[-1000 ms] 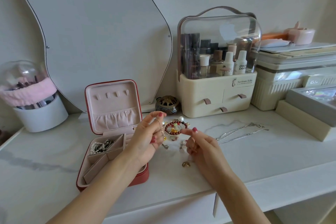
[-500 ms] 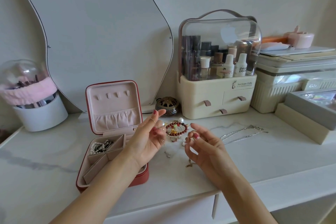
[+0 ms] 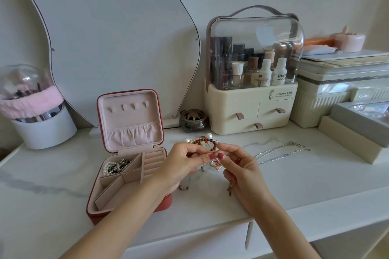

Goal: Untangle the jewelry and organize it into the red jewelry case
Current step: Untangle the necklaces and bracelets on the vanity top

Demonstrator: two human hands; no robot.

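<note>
A person's hands meet above a white marbled surface (image 3: 294, 185), the left hand (image 3: 181, 163) and right hand (image 3: 242, 166) each pinching with thumb and fingertips a tangled cluster of jewelry (image 3: 205, 147) held between them: a bracelet of dark red beads knotted with pearls and gold-toned charms, some dangling below the fingers. Just left of the hands, the red jewelry case (image 3: 128, 153) lies open on the surface, its lid upright, with a pearl-and-dark-bead piece (image 3: 114, 167) in its rear-left compartment. Silver chains (image 3: 280, 151) lie on the surface to the right. Behind stand a cream cosmetics organizer (image 3: 252, 92), a wavy-edged mirror (image 3: 117, 38) and a small ornamental pot (image 3: 192, 120).
</note>
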